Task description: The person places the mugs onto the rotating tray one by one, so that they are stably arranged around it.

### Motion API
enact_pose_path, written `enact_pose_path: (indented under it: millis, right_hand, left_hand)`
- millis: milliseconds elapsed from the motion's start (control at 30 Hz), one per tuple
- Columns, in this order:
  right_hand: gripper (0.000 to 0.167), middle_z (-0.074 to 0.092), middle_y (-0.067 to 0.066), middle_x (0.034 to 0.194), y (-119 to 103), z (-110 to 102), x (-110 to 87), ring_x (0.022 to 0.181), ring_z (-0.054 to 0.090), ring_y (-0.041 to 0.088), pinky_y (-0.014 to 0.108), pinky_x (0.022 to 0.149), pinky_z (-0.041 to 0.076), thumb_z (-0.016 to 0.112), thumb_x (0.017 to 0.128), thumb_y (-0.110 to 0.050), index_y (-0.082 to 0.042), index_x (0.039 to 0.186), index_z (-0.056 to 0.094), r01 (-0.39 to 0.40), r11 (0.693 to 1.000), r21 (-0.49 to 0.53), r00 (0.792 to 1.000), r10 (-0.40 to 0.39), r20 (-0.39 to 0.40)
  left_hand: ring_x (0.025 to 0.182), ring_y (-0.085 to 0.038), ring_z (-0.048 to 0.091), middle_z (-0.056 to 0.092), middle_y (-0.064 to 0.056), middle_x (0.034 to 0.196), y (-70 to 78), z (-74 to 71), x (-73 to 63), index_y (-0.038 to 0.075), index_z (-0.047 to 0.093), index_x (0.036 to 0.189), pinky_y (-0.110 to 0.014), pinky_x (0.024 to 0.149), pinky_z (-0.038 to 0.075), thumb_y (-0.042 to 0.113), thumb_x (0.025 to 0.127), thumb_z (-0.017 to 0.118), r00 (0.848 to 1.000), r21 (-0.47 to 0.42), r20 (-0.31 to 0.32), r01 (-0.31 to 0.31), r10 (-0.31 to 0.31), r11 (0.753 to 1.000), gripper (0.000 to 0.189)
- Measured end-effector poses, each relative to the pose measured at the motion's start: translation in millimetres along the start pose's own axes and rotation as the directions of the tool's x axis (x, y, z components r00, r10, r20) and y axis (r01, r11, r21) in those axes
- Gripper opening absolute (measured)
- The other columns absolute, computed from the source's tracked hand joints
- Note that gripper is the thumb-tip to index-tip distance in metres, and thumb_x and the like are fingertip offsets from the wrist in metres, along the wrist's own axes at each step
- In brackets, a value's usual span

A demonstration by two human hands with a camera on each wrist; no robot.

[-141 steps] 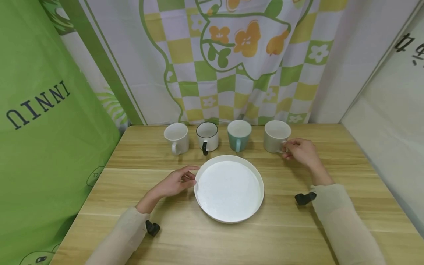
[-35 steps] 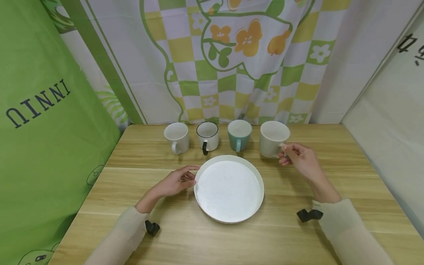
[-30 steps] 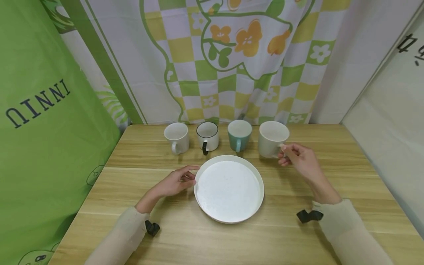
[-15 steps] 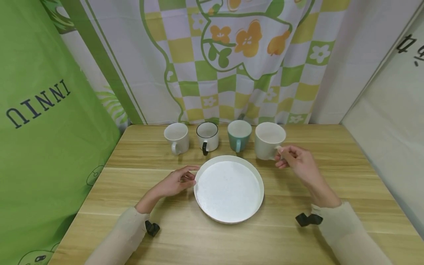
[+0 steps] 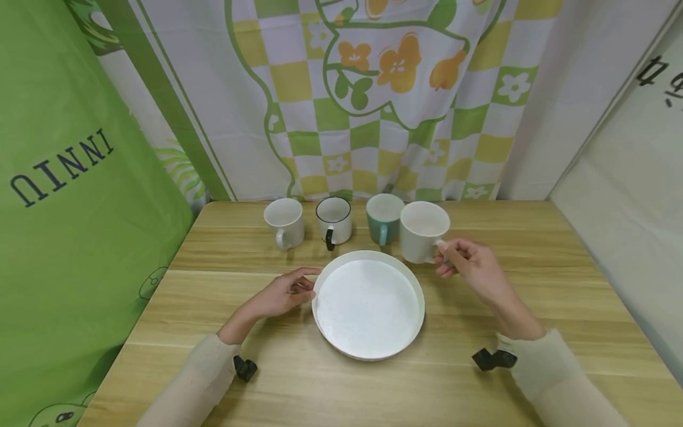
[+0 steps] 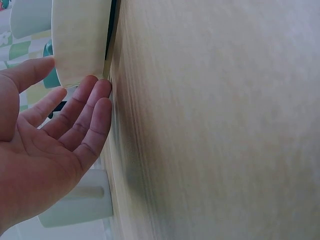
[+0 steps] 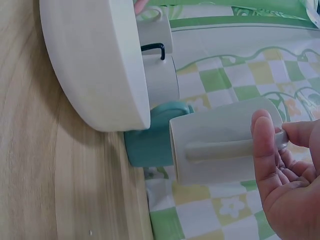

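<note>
My right hand [image 5: 474, 265] pinches the handle of a large white mug [image 5: 418, 240]. In the right wrist view this mug [image 7: 215, 140] hangs upright above the table, its base off the wood. Beside it stands a teal mug [image 5: 383, 228], partly overlapped in the head view. A round white tray [image 5: 368, 308] with a raised rim lies in front of the mugs, nothing in it. My left hand [image 5: 284, 292] is at the tray's left side, fingers loosely bent. The left wrist view shows its thumb and fingertips at the tray wall [image 6: 80, 40].
A white mug with a black rim and black handle [image 5: 334, 220] and a plain white mug [image 5: 284, 223] stand left of the teal one. The wooden table [image 5: 480, 391] ends at a patterned curtain [image 5: 368, 136] behind, with a green cloth [image 5: 80, 237] on the left.
My right hand has lifted the large white mug and carried it left and toward the tray, close to the teal mug. The left hand and tray have not moved.
</note>
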State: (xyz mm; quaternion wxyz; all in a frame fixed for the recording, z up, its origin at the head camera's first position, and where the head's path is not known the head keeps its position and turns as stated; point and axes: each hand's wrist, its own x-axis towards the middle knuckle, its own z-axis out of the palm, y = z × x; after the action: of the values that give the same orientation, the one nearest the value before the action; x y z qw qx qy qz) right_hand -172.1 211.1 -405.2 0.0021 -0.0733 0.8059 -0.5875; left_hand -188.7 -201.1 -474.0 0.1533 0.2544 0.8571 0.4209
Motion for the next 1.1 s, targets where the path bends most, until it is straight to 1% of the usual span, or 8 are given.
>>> enact_pose_path:
  millis: [67, 300, 467, 600, 667, 967, 1100]
  right_hand:
    - [0.038, 0.069, 0.01, 0.089, -1.6, 1.8, -1.0, 0.072, 0.07, 0.01, 0.028, 0.067, 0.06, 0.055, 0.104, -0.024, 0.013, 0.109, 0.06, 0.008, 1.0, -0.002, 1.0, -0.008, 0.01]
    - [0.039, 0.069, 0.018, 0.093, -4.6, 8.3, -2.6, 0.073, 0.07, 0.011, 0.028, 0.067, 0.06, 0.054, 0.105, -0.023, 0.015, 0.108, 0.059, 0.031, 0.999, 0.011, 0.998, -0.032, 0.051]
    - [0.037, 0.068, 0.024, 0.094, -5.0, 13.5, -2.7, 0.072, 0.07, 0.011, 0.028, 0.066, 0.06, 0.053, 0.105, -0.021, 0.015, 0.106, 0.059, 0.039, 0.999, 0.025, 0.997, -0.04, 0.064]
    - [0.034, 0.068, 0.024, 0.094, -5.7, 17.1, -3.4, 0.072, 0.07, 0.011, 0.029, 0.066, 0.06, 0.054, 0.104, -0.02, 0.014, 0.103, 0.06, 0.044, 0.999, 0.027, 0.996, -0.046, 0.073]
    - [0.034, 0.068, 0.024, 0.094, -6.1, 18.8, -3.8, 0.072, 0.07, 0.012, 0.029, 0.066, 0.06, 0.054, 0.104, -0.02, 0.013, 0.102, 0.06, 0.045, 0.999, 0.021, 0.996, -0.047, 0.08]
    - [0.031, 0.067, 0.024, 0.093, -6.6, 28.3, -5.5, 0.071, 0.069, 0.011, 0.033, 0.066, 0.061, 0.054, 0.104, -0.019, 0.011, 0.103, 0.062, 0.083, 0.997, -0.01, 0.99, -0.081, 0.117]
    - [0.031, 0.068, 0.023, 0.092, -5.2, 34.8, -5.9, 0.07, 0.069, 0.011, 0.031, 0.065, 0.061, 0.054, 0.104, -0.018, 0.012, 0.102, 0.062, 0.082, 0.997, -0.002, 0.986, -0.081, 0.145]
  left_hand:
    - [0.106, -0.025, 0.066, 0.068, -0.016, 0.115, -0.4, 0.2, 0.3, 0.007, 0.047, 0.146, -0.031, 0.089, 0.055, 0.015, 0.099, 0.062, 1.0, 0.001, -0.002, -0.001, 0.001, 1.0, 0.05]
    - [0.108, -0.027, 0.065, 0.068, -0.018, 0.116, 1.6, -0.5, 0.2, 0.006, 0.046, 0.146, -0.035, 0.091, 0.054, 0.016, 0.099, 0.062, 1.0, -0.015, 0.002, 0.001, -0.001, 1.0, 0.05]
    - [0.108, -0.025, 0.066, 0.068, -0.015, 0.115, 1.2, 0.2, 0.2, 0.007, 0.046, 0.146, -0.032, 0.09, 0.054, 0.016, 0.099, 0.062, 1.0, -0.008, 0.003, 0.014, -0.014, 1.0, 0.05]
    - [0.108, -0.024, 0.065, 0.068, -0.014, 0.115, 1.7, 0.5, 0.1, 0.009, 0.046, 0.147, -0.031, 0.091, 0.054, 0.015, 0.099, 0.062, 1.0, -0.006, 0.005, 0.026, -0.026, 1.0, 0.05]
    - [0.108, -0.024, 0.065, 0.069, -0.014, 0.115, 1.9, 0.6, -0.1, 0.008, 0.046, 0.147, -0.031, 0.091, 0.054, 0.015, 0.1, 0.062, 1.0, -0.005, 0.006, 0.021, -0.021, 1.0, 0.05]
    - [0.109, -0.029, 0.065, 0.069, -0.018, 0.115, 2.1, 0.5, -0.8, 0.006, 0.047, 0.146, -0.036, 0.092, 0.054, 0.016, 0.1, 0.062, 1.0, -0.019, 0.006, 0.011, -0.011, 1.0, 0.049]
    - [0.109, -0.028, 0.066, 0.069, -0.018, 0.115, 1.6, 0.3, -0.1, 0.005, 0.046, 0.146, -0.034, 0.091, 0.054, 0.017, 0.1, 0.062, 1.0, -0.016, 0.008, 0.004, -0.004, 1.0, 0.05]
